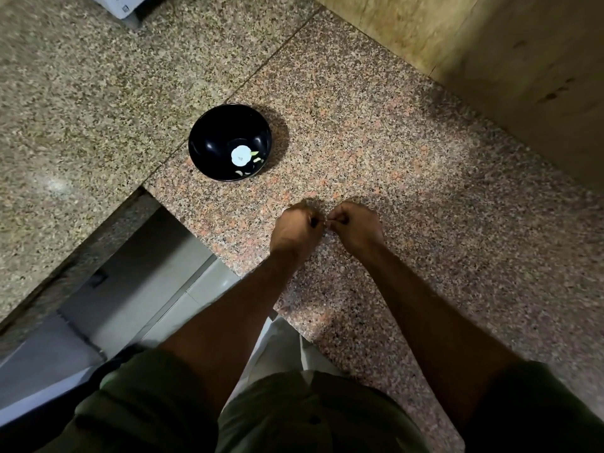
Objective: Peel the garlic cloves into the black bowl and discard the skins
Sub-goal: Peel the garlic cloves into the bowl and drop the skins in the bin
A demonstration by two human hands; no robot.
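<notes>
A black bowl [229,142] with a white flower print inside stands on the speckled granite counter [376,135], up and left of my hands. A few pale bits lie near its bottom. My left hand [295,227] and my right hand [356,225] meet just above the counter, fingers curled inward. Between their fingertips shows a small pale piece, seemingly a garlic clove [326,221]; both hands pinch it. Most of it is hidden by my fingers.
The counter's edge runs diagonally at the lower left, with a grey floor [130,289] below it. A wooden panel [490,53] rises at the upper right. A white box corner [121,4] sits at the top left.
</notes>
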